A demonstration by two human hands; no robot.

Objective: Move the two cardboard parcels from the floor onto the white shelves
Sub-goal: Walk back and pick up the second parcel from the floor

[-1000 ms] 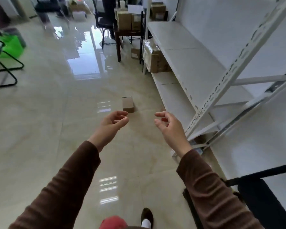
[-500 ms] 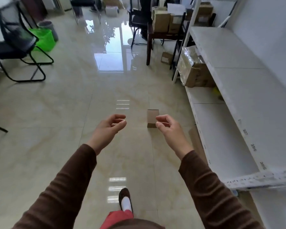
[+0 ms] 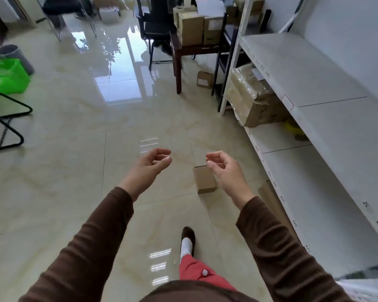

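Small brown cardboard parcel (image 3: 203,178) sits on the glossy tiled floor (image 3: 74,149) beside the white shelves (image 3: 314,192), right below my right hand (image 3: 227,171), so both it and my left hand (image 3: 148,168) hover half-curled, empty, ready to scoop.

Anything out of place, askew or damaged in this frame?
Two small cardboard parcels sit on the bare floor: one beside the right hand, another under the dark table. On the white shelves, a large box wears crumpled, loose plastic wrap. Nothing looks spilled or broken.
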